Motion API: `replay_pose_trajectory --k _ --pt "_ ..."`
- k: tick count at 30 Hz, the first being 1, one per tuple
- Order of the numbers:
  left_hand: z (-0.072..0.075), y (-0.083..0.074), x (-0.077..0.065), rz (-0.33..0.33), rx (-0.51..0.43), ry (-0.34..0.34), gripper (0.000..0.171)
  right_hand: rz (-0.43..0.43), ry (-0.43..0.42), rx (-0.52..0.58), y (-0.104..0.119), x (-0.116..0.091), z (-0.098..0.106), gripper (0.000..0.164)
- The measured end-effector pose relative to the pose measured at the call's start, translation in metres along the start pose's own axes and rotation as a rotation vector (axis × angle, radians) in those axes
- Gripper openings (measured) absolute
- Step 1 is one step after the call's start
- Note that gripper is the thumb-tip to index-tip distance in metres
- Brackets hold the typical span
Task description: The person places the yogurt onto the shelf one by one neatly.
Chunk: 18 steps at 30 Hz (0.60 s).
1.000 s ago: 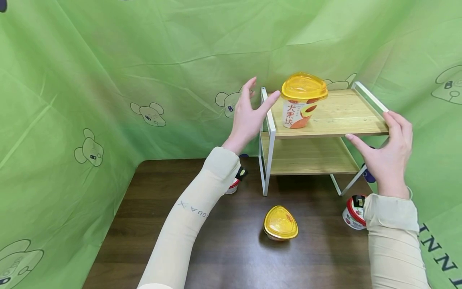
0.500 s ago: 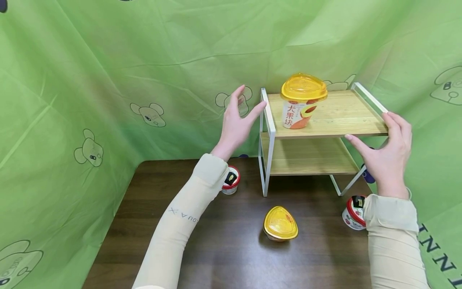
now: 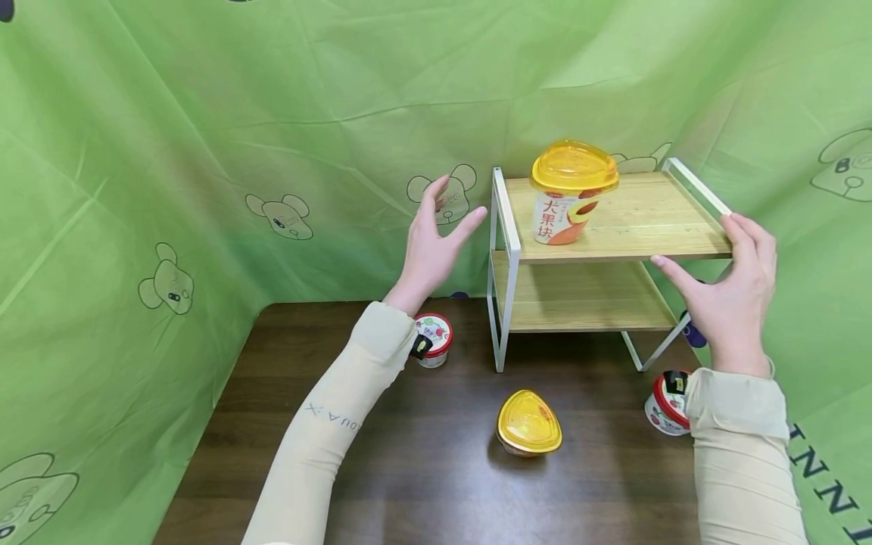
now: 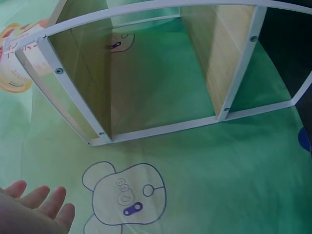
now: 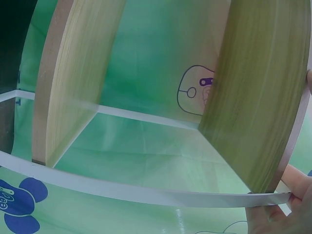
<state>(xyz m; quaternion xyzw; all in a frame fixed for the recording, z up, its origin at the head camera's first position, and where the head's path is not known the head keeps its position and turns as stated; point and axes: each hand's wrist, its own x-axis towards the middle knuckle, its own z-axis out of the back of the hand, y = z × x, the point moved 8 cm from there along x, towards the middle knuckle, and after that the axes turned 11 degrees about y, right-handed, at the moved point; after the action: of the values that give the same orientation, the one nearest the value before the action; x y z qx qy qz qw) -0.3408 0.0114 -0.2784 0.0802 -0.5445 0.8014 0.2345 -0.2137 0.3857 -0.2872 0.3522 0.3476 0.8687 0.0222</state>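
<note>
A two-tier wooden shelf (image 3: pixel 654 219) with a white metal frame stands at the back right of the table. On its top board, near the left end, an upright fruit cup (image 3: pixel 562 216) has a yellow lid and peach pictures. My right hand (image 3: pixel 739 284) grips the front right corner of the top tier, its fingers on the white frame and thumb at the board's front edge. Left of the shelf, my left hand (image 3: pixel 428 250) hangs in the air with spread fingers and holds nothing. Its fingertips also show in the left wrist view, apart from the frame.
Another yellow-lidded cup (image 3: pixel 528 424) stands on the dark table (image 3: pixel 436 469) before the shelf. A red-rimmed tub (image 3: pixel 434 341) is partly behind the left cuff, another red-rimmed tub (image 3: pixel 664 407) beside the right cuff. Green printed cloth (image 3: pixel 341 189) hangs behind and at both sides.
My left hand has moved left and down, away from the cup and shelf, uncovering more of the left tub. My right hand has stayed on the shelf corner.
</note>
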Motion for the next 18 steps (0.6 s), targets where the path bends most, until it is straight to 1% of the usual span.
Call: replay_pose_trajectory --k 8,12,18 --pt "0.005 0.014 -0.01 -0.009 -0.011 0.006 0.08 -0.012 0.014 -0.016 -0.024 0.004 -0.005 0.086" --pt "0.007 0.021 -0.015 0.002 -0.005 0.012 0.08 -0.018 0.017 -0.018 -0.028 0.005 -0.006 0.087" --pt "0.007 0.032 -0.021 0.038 0.027 0.02 0.082 -0.021 0.015 -0.015 -0.027 0.005 -0.004 0.087"
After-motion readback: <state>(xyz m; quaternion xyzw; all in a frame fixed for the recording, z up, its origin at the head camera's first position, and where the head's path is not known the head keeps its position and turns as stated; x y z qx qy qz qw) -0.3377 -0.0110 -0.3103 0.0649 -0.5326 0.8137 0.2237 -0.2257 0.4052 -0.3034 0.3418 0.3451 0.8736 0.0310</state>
